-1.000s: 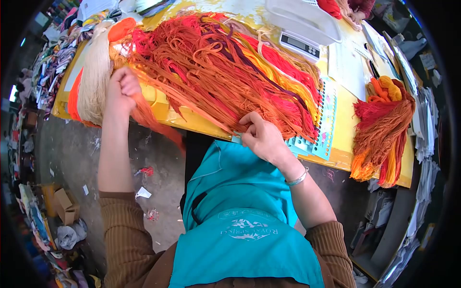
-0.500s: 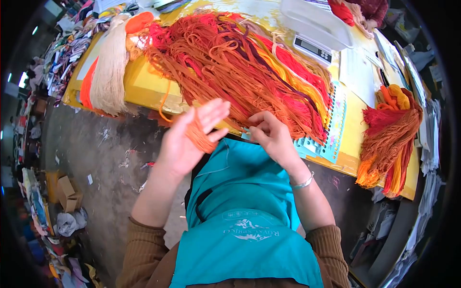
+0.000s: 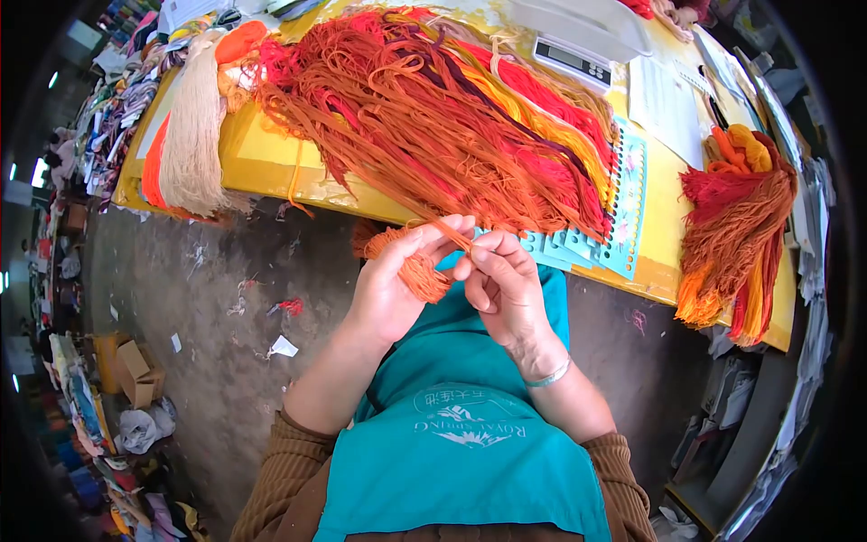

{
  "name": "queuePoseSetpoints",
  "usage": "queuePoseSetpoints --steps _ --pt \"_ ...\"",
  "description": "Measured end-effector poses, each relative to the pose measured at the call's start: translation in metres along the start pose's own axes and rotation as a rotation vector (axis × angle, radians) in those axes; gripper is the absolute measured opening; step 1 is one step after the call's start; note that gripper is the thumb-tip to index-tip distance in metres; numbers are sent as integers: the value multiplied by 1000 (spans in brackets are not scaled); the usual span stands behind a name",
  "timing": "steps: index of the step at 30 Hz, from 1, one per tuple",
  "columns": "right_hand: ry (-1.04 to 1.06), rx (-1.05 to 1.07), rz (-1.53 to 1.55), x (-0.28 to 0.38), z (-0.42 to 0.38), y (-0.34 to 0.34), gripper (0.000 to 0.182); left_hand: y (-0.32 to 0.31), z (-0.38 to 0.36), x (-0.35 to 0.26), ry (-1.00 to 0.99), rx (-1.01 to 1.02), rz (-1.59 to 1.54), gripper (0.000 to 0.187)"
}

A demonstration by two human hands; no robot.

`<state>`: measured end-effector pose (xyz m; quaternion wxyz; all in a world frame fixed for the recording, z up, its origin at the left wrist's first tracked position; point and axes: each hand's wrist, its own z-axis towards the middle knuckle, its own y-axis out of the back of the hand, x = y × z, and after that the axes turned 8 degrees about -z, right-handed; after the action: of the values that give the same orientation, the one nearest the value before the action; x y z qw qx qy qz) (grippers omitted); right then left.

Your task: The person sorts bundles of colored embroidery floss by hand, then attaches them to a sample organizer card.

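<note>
In front of the table edge, my left hand (image 3: 390,287) is curled around a small bundle of orange yarn (image 3: 424,278), with loops hanging out below its fingers. My right hand (image 3: 513,287) meets it at the fingertips, thumb and forefinger pinching an orange strand that runs from the bundle. Just beyond both hands lies a large heap of long yarn hanks (image 3: 406,117) in rust, red, yellow and dark purple. Punched light-blue cards (image 3: 625,226) stick out from under the heap's right end.
Cream yarn (image 3: 197,135) drapes over the left of the yellow table (image 3: 271,172). A tied multicoloured hank (image 3: 736,235) lies on the right. Behind the heap are a digital scale (image 3: 571,61), a clear plastic tub (image 3: 587,23) and papers (image 3: 666,104). A cardboard box (image 3: 138,372) stands on the littered floor.
My left hand has gone from an opened palm wrapped in yarn to curled fingers. My right hand has come against it and pinches a strand. The view has shifted slightly.
</note>
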<state>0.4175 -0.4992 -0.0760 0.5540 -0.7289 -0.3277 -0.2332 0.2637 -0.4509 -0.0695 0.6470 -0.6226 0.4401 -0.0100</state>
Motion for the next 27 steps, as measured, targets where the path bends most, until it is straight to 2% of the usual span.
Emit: queuePoseSetpoints --steps 2,4,6,8,27 --pt "50 -12 -63 -4 -2 5 3 1 -1 3 -15 -22 -53 50" --pt "82 -20 -138 -8 -2 5 4 -3 -2 8 -80 -83 12 38" --pt "113 -27 -212 -11 -2 5 4 -3 -1 12 -107 -145 70 38" --pt "113 -16 -230 -12 -2 6 4 -3 -1 13 -160 -185 271 39" --pt "45 -54 -141 -14 -2 7 4 -4 1 17 -162 -234 328 38"
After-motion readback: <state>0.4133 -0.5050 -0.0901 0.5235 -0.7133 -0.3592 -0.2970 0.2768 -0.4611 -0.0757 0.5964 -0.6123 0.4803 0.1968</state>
